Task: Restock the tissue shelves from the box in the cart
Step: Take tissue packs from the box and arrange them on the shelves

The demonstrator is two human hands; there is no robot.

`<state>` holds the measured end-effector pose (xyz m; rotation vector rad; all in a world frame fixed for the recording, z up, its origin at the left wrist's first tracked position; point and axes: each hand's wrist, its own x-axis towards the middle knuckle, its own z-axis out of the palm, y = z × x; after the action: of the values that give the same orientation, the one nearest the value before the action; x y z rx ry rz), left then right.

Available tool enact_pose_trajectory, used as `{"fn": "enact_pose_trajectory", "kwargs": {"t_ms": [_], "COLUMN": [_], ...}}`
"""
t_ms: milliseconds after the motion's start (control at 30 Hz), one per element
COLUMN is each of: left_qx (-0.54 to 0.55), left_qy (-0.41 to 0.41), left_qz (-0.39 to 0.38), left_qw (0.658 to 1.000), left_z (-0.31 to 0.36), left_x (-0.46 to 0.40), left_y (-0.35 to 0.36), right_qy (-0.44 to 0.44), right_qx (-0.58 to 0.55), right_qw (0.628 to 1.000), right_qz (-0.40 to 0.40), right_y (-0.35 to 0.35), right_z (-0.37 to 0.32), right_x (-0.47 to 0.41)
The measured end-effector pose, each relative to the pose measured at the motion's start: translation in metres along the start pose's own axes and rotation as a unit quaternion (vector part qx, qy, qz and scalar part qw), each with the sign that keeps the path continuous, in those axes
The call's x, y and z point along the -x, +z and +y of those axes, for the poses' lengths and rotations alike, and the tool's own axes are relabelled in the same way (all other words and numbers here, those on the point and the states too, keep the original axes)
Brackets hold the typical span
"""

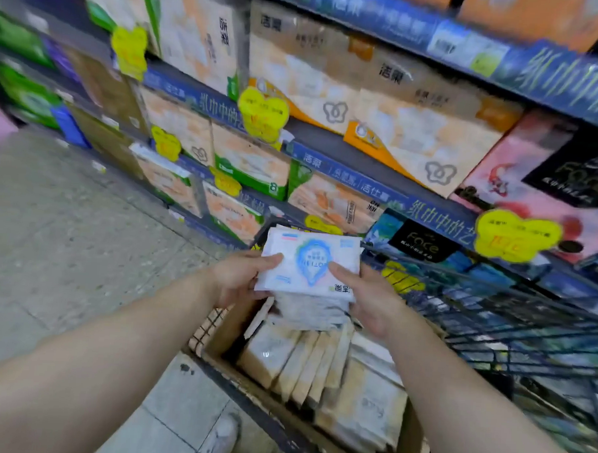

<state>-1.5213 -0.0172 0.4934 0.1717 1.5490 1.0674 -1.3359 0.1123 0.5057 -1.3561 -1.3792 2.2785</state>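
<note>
Stack of white tissue packs (pixel 309 264) held above the cardboard box (pixel 224 336), both hands on it. Top pack: white wrapper, blue drop-shaped emblem at centre, small red-and-blue mark at one corner; print faces away from the camera and is blurred, not legible. More packs hang under the top one; exact count cannot be told.

Left hand (pixel 240 278): grips the left edge of the stack, thumb on top, fingers curled beneath. Right hand (pixel 366 297): grips the right edge, thumb lying across the top pack, fingers beneath.

Box sits in the wire cart (pixel 512 324), flaps open. Inside: a row of cream-coloured packs (pixel 305 363) standing on edge, about six edges countable, plus flatter ones to the right; one reads "Face".

Shelves (pixel 348 160) behind the cart: four tiers visible. Orange-and-white tissue bales (pixel 414 139) with a butterfly logo, two logos counted. Pink and black "Face" bale (pixel 546 175) to the right; a blue "Face" pack on the tier below. Yellow price tags (pixel 263 113), at least seven, figures blurred. Blue shelf strips carry Chinese lettering.

One pale shoe (pixel 223 435) on the grey tile floor (pixel 68 223).
</note>
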Motion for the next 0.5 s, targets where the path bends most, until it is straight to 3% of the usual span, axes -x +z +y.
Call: {"fn": "enact_pose_trajectory", "kwargs": {"t_ms": [133,333,500], "left_qx": [0.02,0.036,0.032], "left_qy": [0.081,0.214,0.305], "left_qz": [0.064,0.16,0.244], "left_qw": [0.995,0.963,0.92], "left_z": [0.056,0.121,0.155], "left_x": [0.05,0.122,0.165], "left_y": [-0.039,-0.143,-0.268], "right_qy": [-0.046,-0.141,-0.22], "right_qx": [-0.039,0.103,0.13], "right_qw": [0.997,0.971,0.945], "right_qz": [-0.05,-0.161,-0.202], "right_y": [0.052,0.176,0.325], "right_z": [-0.065,-0.144,-0.172], "right_x": [0.006,0.025,0.008]}}
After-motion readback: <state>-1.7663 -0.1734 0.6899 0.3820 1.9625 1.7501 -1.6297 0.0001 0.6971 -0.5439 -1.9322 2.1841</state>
